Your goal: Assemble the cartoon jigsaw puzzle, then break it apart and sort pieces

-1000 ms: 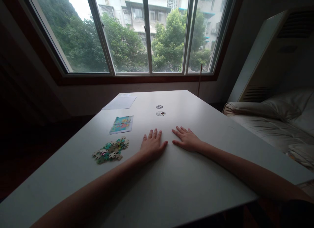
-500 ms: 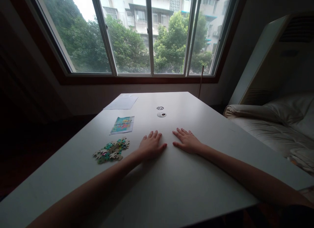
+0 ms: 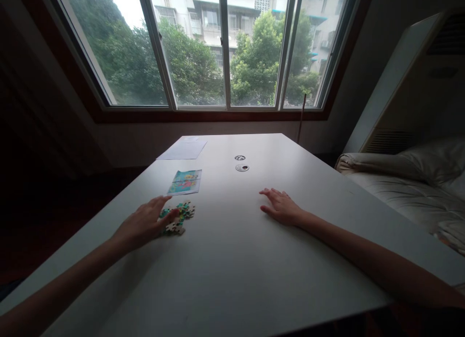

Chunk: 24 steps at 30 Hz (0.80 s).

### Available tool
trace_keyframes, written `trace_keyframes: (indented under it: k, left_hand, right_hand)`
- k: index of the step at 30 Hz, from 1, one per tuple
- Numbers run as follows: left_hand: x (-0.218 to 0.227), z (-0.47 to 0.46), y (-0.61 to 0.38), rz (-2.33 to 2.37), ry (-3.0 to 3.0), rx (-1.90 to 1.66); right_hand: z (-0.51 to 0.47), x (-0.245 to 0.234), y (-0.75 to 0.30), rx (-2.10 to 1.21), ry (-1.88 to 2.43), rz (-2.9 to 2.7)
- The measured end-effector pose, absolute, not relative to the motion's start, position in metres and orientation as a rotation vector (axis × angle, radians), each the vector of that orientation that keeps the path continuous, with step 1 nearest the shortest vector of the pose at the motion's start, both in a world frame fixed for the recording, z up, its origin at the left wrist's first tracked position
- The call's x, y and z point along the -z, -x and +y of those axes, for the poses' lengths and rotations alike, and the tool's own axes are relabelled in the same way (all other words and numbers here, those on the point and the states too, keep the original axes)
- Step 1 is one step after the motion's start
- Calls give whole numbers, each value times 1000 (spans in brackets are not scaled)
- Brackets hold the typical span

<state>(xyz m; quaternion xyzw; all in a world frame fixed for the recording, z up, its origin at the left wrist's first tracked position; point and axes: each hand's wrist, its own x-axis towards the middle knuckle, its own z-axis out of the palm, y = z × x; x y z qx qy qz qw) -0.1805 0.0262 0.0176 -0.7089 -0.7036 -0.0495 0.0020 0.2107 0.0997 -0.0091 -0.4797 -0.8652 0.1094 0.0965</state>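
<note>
While left grip [image 3: 140, 224] half-hides pieces [image 3: 177, 226], discs [image 3: 240, 168] lie beyond

This looks like a living room in a home. A padded sofa [image 3: 403, 182] sits beside a tall vented cabinet [image 3: 395, 85], jigsaw pieces [image 3: 176, 226] lie on a white table [image 3: 225, 279], and the wide window [image 3: 224, 51] faces an apartment-style building [image 3: 209, 17].

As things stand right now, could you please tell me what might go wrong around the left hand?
The left hand is at the heap of loose puzzle pieces, so a careless sweep could scatter some across the white table.

The picture sheet lies just beyond the heap, close to that hand, so it might get nudged or creased.
</note>
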Motion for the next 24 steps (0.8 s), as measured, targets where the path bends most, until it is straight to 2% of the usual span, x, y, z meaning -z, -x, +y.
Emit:
trace_keyframes:
  k: [7,24]
  left_hand:
    - [5,28,179,-2267,2235,123]
    - [6,50,92,-1845,2641,211]
  right_hand:
    - [120,8,-236,-309,1248,-2405]
    - [112,7,-229,-268,1071,-2477]
